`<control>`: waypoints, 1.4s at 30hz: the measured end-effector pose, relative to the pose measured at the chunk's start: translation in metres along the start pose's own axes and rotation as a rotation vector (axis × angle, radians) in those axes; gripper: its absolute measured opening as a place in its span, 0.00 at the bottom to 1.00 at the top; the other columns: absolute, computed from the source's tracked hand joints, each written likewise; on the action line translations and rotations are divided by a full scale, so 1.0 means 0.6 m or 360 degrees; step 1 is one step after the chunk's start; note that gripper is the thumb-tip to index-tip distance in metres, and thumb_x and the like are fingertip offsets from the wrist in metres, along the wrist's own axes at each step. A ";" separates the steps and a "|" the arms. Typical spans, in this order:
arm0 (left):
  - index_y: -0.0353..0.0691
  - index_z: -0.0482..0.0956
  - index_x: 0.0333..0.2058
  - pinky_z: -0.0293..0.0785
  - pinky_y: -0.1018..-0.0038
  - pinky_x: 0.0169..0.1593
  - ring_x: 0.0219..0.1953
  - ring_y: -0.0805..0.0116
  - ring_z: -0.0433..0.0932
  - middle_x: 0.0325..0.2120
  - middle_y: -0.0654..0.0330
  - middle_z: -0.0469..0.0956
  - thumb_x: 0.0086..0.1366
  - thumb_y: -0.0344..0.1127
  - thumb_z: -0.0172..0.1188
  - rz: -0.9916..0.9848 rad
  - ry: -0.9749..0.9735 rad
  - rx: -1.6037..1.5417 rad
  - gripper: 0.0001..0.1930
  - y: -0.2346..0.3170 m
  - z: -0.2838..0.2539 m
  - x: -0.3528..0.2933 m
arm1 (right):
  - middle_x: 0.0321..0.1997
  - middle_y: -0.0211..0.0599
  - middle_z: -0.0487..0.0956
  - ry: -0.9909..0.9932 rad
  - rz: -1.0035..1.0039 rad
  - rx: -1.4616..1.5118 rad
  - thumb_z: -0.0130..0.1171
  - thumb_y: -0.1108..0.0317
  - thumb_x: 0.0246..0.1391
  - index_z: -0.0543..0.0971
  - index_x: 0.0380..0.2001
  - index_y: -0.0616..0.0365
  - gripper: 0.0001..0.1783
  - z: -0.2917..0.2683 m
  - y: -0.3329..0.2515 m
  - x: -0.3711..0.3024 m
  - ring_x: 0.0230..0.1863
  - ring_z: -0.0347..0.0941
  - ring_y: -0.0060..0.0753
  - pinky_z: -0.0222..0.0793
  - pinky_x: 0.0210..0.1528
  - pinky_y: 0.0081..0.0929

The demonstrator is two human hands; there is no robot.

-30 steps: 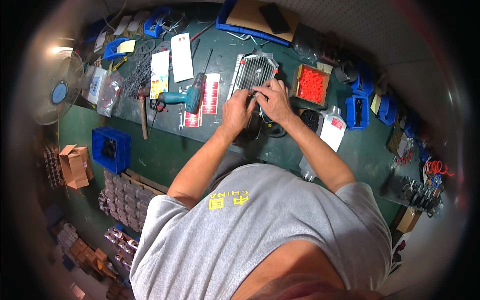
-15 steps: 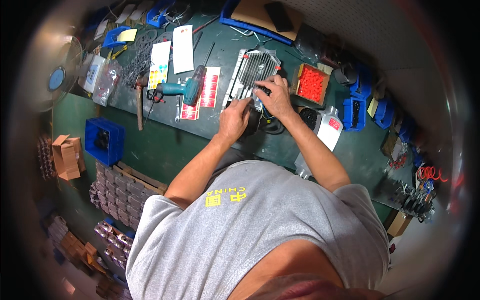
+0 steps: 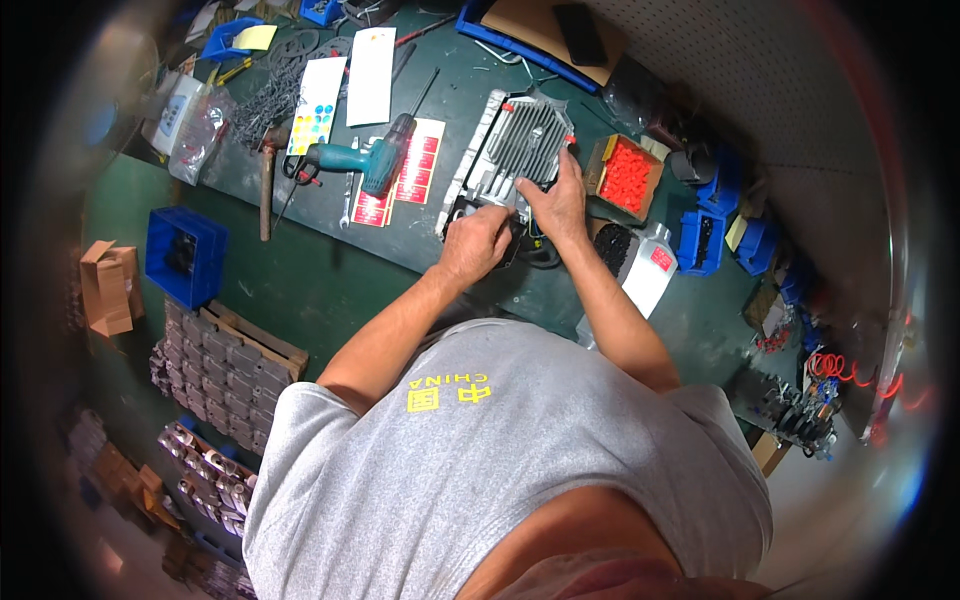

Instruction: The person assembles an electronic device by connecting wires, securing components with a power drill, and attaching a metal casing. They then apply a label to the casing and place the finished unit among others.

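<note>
Finned metal housing [image 3: 525, 145] lies on the green worktop [image 3: 440, 50] before the person. From the left come a wooden-handled hammer [image 3: 266, 198], a spanner [image 3: 348, 198] and a teal power driver [image 3: 352, 160] partly over sheets of red labels [image 3: 417, 165]. The left hand [image 3: 478, 243] curls over the housing's near end; whether its fingers grip anything cannot be told. The right hand [image 3: 560, 205] is spread at its right edge, thumb apart from fingers. Just beyond, an open carton [image 3: 652, 188] contains red pieces [image 3: 625, 175], with blue bins [image 3: 700, 245] farther right.
</note>
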State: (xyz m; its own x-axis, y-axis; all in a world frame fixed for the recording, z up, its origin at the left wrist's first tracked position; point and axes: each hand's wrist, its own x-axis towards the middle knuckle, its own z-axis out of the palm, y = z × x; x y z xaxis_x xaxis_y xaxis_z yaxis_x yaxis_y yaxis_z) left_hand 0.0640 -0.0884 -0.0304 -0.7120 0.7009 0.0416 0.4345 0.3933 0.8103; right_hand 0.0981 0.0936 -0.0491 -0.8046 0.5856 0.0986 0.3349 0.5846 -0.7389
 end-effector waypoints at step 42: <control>0.35 0.81 0.48 0.78 0.60 0.46 0.41 0.50 0.82 0.40 0.48 0.82 0.64 0.29 0.62 -0.0237 0.0231 0.0201 0.14 -0.218 -0.156 -0.158 | 0.71 0.67 0.63 0.0008 -0.0093 0.0033 0.67 0.61 0.53 0.69 0.67 0.65 0.40 0.045 0.049 -0.011 0.71 0.61 0.64 0.56 0.73 0.43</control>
State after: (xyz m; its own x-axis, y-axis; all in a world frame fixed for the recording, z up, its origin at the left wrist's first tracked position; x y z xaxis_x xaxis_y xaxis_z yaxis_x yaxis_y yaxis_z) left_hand 0.0231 -0.2621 -0.0853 -0.8412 0.5403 0.0184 0.3778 0.5632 0.7349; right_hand 0.0998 0.0916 -0.0895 -0.8202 0.5533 0.1454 0.2768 0.6062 -0.7456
